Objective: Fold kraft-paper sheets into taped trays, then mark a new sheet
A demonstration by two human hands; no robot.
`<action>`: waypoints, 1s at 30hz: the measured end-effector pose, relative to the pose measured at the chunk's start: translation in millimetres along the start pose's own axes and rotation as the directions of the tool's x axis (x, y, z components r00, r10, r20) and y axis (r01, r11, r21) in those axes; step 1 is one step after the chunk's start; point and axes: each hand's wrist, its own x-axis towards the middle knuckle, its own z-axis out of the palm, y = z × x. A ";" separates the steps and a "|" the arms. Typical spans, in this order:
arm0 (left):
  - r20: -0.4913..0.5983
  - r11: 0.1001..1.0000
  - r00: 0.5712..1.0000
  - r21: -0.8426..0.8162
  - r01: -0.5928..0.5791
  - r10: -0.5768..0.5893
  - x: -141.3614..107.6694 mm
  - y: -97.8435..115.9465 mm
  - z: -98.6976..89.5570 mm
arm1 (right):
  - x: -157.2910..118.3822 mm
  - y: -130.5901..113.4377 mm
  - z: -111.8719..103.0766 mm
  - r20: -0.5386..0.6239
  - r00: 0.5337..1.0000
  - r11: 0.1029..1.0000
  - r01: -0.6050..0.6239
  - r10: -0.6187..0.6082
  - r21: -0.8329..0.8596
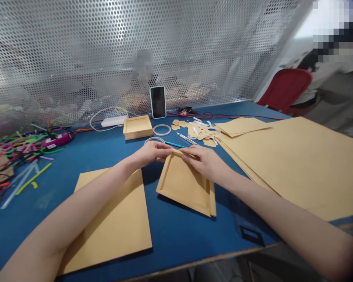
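A folded kraft paper tray (185, 184) with narrow raised edges is tilted up between my hands over the blue table. My left hand (153, 153) pinches its far left corner, fingers closed on the edge. My right hand (204, 160) grips the far edge a little to the right, fingers bent over the fold. Along the right side, a strip of the paper stands partly apart from the panel. Under my left forearm lies a flat kraft paper sheet (126, 219). Just beyond my hands are a blue pen (175, 144), a white craft knife or pen (186, 138) and a tape roll (154, 140).
Finished-looking paper trays (137, 127) are stacked at the back, near another tape roll (161, 130) and an upright phone (158, 102). Paper scraps (201, 131) lie right of them. Large kraft sheets (306, 164) cover the right side. Colourful pipe cleaners (11, 145) crowd the left.
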 end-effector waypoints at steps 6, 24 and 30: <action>-0.047 0.999 0.998 0.035 -0.028 0.029 1.5 -3.7 -0.5 | -0.3 -0.6 1.2 -0.036 0.998 0.997 -0.053 0.055 0.053; 0.000 0.603 0.908 0.747 -0.278 0.419 -15.2 14.8 10.4 | -1.4 -0.2 3.0 -0.001 0.978 0.932 -0.200 0.210 0.303; 0.054 0.491 0.894 0.820 -0.294 0.445 -13.5 12.8 5.7 | -1.9 -3.9 5.4 -0.042 0.986 0.949 -0.141 0.159 0.284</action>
